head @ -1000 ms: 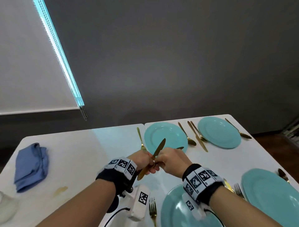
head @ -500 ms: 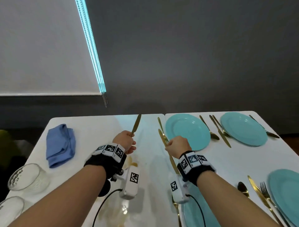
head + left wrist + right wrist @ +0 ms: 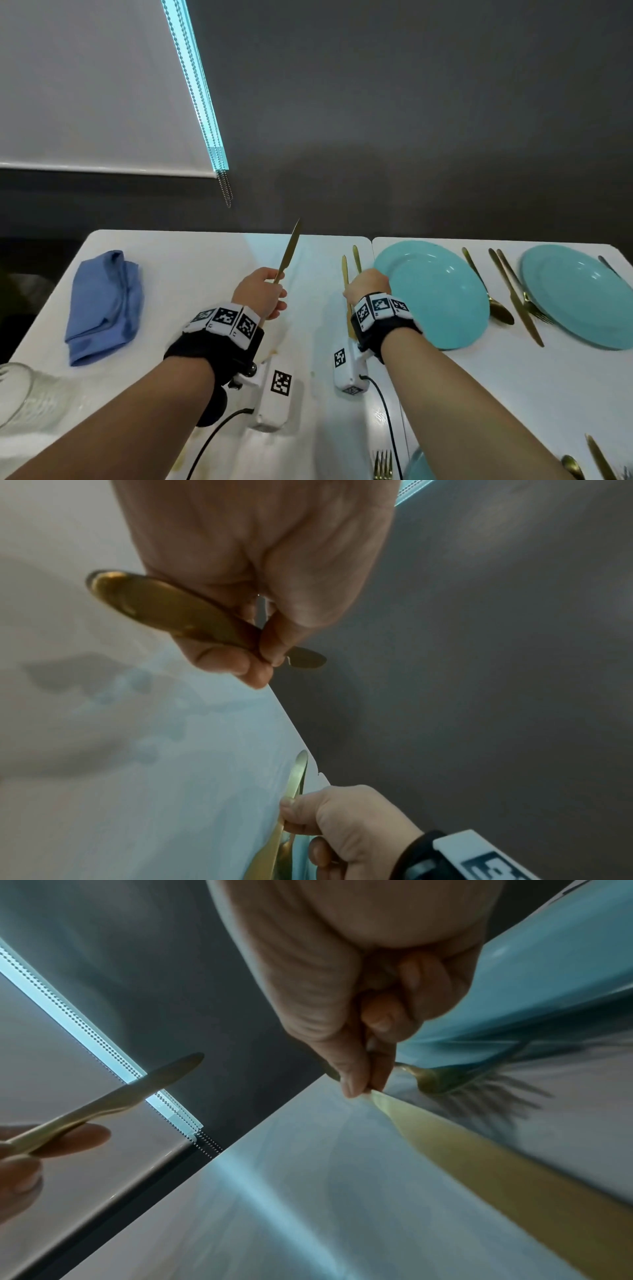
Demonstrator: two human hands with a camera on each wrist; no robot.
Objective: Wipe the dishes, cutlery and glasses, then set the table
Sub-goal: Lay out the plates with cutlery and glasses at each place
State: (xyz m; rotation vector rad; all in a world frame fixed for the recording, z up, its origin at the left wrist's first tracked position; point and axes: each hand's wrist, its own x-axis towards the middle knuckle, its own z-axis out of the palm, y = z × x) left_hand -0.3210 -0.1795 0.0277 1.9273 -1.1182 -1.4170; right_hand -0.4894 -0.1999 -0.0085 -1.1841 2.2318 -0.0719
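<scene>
Left hand (image 3: 260, 569) pinches gold knife (image 3: 164, 607) handle

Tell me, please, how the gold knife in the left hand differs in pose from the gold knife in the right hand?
The left hand holds its knife raised off the table, blade angled upward; the right hand holds its knife low beside the teal plate, flat along the table. Both are gold and pinched at mid-length.

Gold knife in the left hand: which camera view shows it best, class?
The head view: the gold knife shows blade to grip, in the left hand. Left wrist shows mainly its handle; right wrist, only the blade.
</scene>
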